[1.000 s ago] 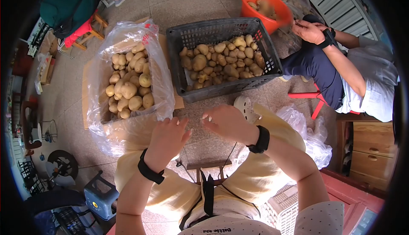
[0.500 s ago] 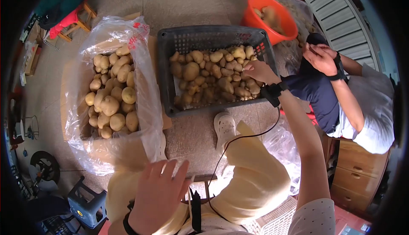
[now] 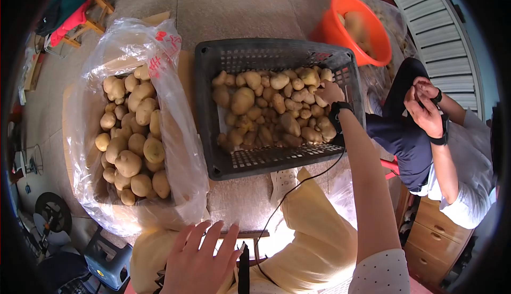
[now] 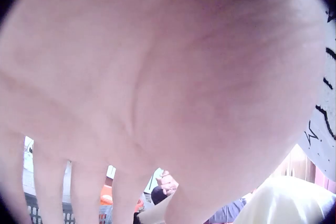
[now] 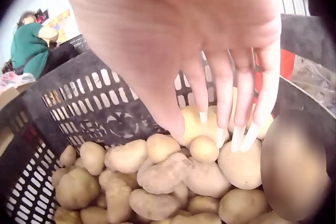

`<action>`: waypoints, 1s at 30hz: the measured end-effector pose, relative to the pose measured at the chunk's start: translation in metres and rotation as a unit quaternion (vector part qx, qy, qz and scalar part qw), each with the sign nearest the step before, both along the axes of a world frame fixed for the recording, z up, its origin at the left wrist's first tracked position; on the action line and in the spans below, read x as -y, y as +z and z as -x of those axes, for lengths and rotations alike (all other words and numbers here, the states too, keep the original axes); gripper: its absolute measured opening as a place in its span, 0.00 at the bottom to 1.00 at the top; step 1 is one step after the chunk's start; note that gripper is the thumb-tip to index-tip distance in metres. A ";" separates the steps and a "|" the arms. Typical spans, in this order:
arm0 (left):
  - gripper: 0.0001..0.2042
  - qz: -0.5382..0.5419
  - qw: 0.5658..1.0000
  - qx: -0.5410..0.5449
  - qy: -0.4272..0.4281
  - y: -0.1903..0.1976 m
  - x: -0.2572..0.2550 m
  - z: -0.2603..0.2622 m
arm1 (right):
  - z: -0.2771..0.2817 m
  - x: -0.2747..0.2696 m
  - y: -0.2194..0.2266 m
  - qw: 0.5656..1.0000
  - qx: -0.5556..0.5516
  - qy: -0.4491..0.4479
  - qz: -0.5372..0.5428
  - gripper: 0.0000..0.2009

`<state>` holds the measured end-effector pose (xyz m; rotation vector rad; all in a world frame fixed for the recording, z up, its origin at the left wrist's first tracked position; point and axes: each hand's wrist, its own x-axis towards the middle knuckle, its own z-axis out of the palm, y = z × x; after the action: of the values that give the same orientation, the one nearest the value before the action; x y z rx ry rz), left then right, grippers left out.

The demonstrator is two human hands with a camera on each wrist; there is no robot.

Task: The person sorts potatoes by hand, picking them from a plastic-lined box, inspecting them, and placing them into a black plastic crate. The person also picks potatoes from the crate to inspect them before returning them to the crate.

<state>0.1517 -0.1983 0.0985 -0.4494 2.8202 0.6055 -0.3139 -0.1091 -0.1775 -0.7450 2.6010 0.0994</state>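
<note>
In the head view my right hand (image 3: 331,92) reaches into the right end of a black plastic crate (image 3: 277,169) holding many potatoes (image 3: 242,100). The right wrist view shows its fingers extended downward, fingertips against a round potato (image 5: 240,169). A small potato (image 5: 204,149) shows between the thumb and the fingers. My left hand (image 3: 199,264) hovers over my lap with its fingers straight and spread, holding nothing. In the left wrist view the palm (image 4: 142,92) fills most of the picture.
Left of the crate stands a plastic-lined box (image 3: 189,198) of larger potatoes (image 3: 128,163). An orange bucket (image 3: 380,57) with potatoes stands behind the crate's right corner. A seated person (image 3: 463,155) is at the right. A blue stool (image 3: 109,262) stands at lower left.
My right hand has gone from above my lap forward into the crate's right side. My left hand has drawn back toward me, fingers spreading. The seated person's hands have shifted in view.
</note>
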 end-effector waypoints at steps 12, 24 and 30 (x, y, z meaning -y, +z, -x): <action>0.20 0.010 1.000 0.008 0.027 -0.011 0.022 0.004 | 0.009 0.016 -0.047 0.993 -0.067 0.003 -0.095 0.30; 0.19 -0.033 0.998 -0.003 0.053 -0.013 0.026 -0.008 | 0.026 0.012 -0.009 0.994 0.083 -0.059 0.024 0.31; 0.17 -0.008 0.996 -0.040 0.076 -0.024 0.040 -0.011 | -0.049 0.025 0.101 0.879 0.370 -0.176 0.245 0.24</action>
<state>0.1624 -0.2383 0.0745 -0.6553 2.8727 0.6906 -0.2646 -0.1338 -0.0763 -0.3353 1.9566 -0.8187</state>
